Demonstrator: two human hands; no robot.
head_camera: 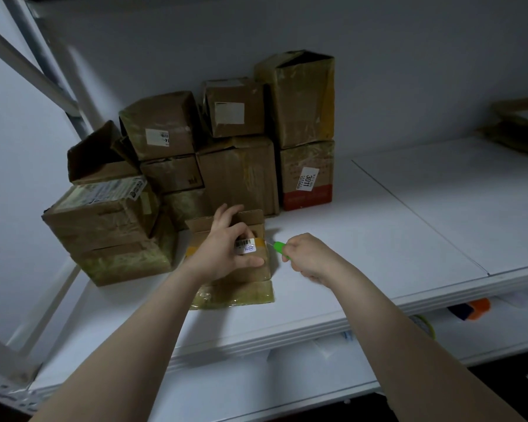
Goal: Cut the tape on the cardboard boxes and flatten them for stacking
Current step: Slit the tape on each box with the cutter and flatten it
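Small box (244, 269) lies before stacked boxes (238, 175).

my left hand (226, 249) hides most of the small box (256, 274) top, the green cutter (278, 247) blade is a blur, flat cardboard (521, 129) runs off the right edge.

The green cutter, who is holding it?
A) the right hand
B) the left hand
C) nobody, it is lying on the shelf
A: the right hand grips the green cutter, its tip at the small box that the left hand holds.
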